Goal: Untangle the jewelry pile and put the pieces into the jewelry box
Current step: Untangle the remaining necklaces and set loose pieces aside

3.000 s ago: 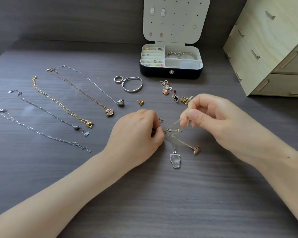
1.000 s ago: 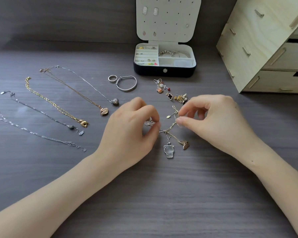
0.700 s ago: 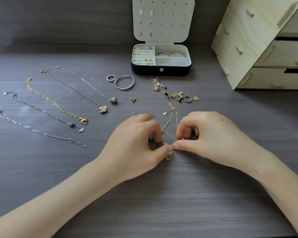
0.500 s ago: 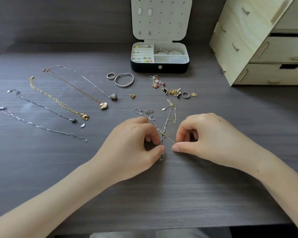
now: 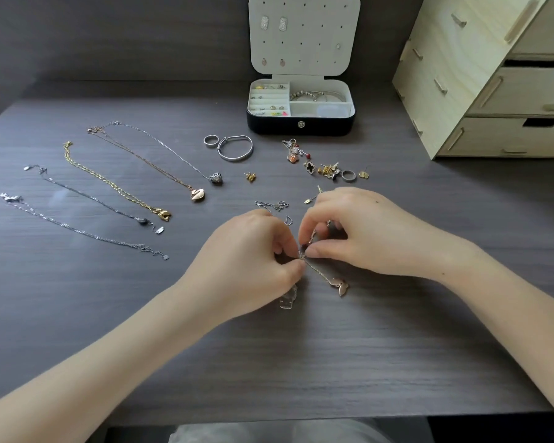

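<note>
A dark wood-grain desk meets a dark wall; a pale plywood drawer unit stands at right.

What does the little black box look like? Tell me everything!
The jewelry box is small, black outside and white inside, with a round snap on its front. Its lid stands open and upright, dotted with holes holding a few earrings. Slots on the left hold small pieces; a back right compartment holds bracelets. It sits on the dark table, apart from the loose pieces.

Dark table carries open jewelry box (rear centre) and wooden drawer unit. Five necklaces lie straight at left; bangle, ring, earrings, tangled chains mid-table.
</note>
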The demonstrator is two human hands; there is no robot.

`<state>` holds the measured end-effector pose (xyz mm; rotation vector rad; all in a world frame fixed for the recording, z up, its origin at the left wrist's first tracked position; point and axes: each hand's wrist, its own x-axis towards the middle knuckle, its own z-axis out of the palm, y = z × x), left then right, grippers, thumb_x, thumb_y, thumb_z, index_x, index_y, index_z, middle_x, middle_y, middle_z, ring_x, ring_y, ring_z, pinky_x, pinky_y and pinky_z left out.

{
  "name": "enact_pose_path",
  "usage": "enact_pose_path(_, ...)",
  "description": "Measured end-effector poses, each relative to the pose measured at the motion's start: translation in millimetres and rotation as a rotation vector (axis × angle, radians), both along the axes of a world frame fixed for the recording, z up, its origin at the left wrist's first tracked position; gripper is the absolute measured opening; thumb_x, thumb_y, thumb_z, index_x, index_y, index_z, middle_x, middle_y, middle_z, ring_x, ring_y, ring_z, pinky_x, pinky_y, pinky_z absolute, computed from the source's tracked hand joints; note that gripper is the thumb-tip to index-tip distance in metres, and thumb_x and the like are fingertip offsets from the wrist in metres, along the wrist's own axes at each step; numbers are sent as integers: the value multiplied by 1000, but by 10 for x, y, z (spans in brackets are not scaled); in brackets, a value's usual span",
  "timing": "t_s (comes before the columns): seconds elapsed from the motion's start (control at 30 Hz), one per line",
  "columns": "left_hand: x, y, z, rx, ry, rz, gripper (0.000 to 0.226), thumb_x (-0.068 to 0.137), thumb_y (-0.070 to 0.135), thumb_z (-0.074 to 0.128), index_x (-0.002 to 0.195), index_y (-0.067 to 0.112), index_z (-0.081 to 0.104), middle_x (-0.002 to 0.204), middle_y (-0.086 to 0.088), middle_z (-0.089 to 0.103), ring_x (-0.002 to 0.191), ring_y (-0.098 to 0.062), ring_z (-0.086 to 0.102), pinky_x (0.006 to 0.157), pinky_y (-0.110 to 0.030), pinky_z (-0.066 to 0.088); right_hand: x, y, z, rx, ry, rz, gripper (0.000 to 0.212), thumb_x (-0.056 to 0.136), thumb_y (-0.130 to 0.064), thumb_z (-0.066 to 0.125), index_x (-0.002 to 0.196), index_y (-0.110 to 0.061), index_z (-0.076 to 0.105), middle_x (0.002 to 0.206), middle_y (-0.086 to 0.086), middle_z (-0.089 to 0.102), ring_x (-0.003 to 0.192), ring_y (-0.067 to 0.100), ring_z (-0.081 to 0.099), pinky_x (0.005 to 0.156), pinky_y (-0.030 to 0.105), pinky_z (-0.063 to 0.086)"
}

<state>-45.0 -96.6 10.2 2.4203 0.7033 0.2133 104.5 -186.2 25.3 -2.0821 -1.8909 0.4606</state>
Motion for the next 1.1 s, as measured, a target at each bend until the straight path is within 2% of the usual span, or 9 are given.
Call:
enact_pose_path(0.17, 42, 6, -13, -1, 5, 15, 21, 71, 25, 70, 63, 36, 54, 74, 10, 52, 67, -2, 48, 62, -18, 37, 10, 63, -88, -31, -42, 76, 13, 88, -30, 61, 81, -34, 52, 76, -18, 40, 87, 9, 41, 87, 28, 36)
enact_pose_path(0.3, 54, -19, -42, 5, -13, 63, 15, 69, 34, 71, 66, 34, 57, 73, 10, 51, 66, -2, 47, 60, -16, 35, 35, 12, -167, 19, 61, 62, 15, 91, -24, 58, 80, -30, 49, 79, -19, 43, 81, 2, 39, 78, 16, 29)
enact_pose_path(0.4, 53, -60, -61, 32, -15, 99, 13, 68, 40, 69, 67, 35, 57, 73, 11, 52, 69, 0, 47, 59, -10, 31, 58, 0, -151, 25, 126, 48, 19, 91, -21, 58, 79, -32, 48, 80, -20, 46, 83, -6, 41, 79, 9, 30)
enact_pose_path(0.6, 70, -101, -74, 57, -24, 130, 18, 68, 38, 68, 60, 39, 52, 70, 11, 51, 70, -4, 46, 57, -10, 29, 51, -8, -134, 5, 163, 50, 25, 91, -19, 59, 77, -36, 45, 79, -20, 47, 83, -11, 41, 77, 5, 29)
enact_pose_path(0.8, 72, -90, -63, 6, -16, 150, 16, 67, 35, 69, 58, 35, 57, 70, 10, 54, 68, 1, 48, 56, -11, 31, 41, -42, -73, 36, 69, 39, 12, 84, -23, 64, 77, -30, 58, 75, -16, 52, 78, 0, 45, 74, 10, 33)
enact_pose_path(0.87, 71, -83, -55, -5, -13, 151, 15, 68, 35, 70, 59, 34, 58, 69, 11, 54, 68, 1, 48, 56, -11, 31, 28, -59, -64, 82, 48, 23, 6, 80, -30, 61, 75, -29, 64, 67, -21, 50, 72, -3, 45, 71, 9, 33)
enact_pose_path(0.93, 67, -76, -55, -10, -8, 147, 14, 68, 38, 69, 59, 34, 59, 68, 12, 54, 69, 4, 48, 55, -9, 30, 5, -72, -75, 117, -6, 11, 13, 76, -33, 57, 72, -27, 67, 63, -21, 51, 65, -3, 43, 65, 10, 32)
enact_pose_path(1.0, 60, -69, -63, -10, -16, 136, 14, 67, 43, 67, 59, 36, 58, 67, 13, 53, 70, 8, 48, 55, -9, 31, -34, -76, -92, 170, -88, 10, 13, 74, -31, 59, 68, -24, 68, 63, -16, 57, 62, 1, 42, 63, 18, 35)
enact_pose_path(1.1, 47, -46, -72, -24, -30, 117, 15, 66, 46, 63, 57, 38, 54, 67, 13, 54, 69, 8, 47, 55, -10, 32, -83, -79, -121, 237, -190, 18, 15, 73, -27, 59, 64, -21, 69, 62, -9, 61, 62, 14, 51, 62, 27, 41)
